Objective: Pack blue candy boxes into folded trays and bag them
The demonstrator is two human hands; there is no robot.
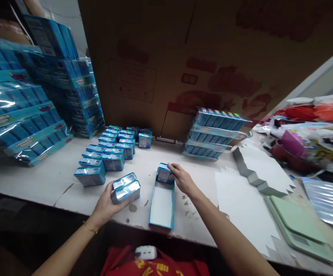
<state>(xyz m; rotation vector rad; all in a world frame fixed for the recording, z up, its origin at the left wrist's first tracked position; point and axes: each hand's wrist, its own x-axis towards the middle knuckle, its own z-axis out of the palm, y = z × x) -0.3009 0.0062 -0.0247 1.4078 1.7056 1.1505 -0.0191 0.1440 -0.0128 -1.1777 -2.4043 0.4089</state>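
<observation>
My left hand [108,203] grips two small blue boxes [127,188] side by side, held just above the front of the table. A long open tray [162,205] with blue sides and a white inside lies in front of me. At its far end stands one blue box [164,174], and the fingers of my right hand [180,177] are closed on that box's right top edge. Left of the tray, several more small blue boxes [114,161] stand in rows on the white table [143,168].
Film-wrapped packs [212,134] are stacked against a big cardboard box [160,57]. Tall stacks of wrapped packs [25,111] fill the left. On the right lie white card sheets [238,207], a pale green scale [301,226] and a heap of bagged items [307,142].
</observation>
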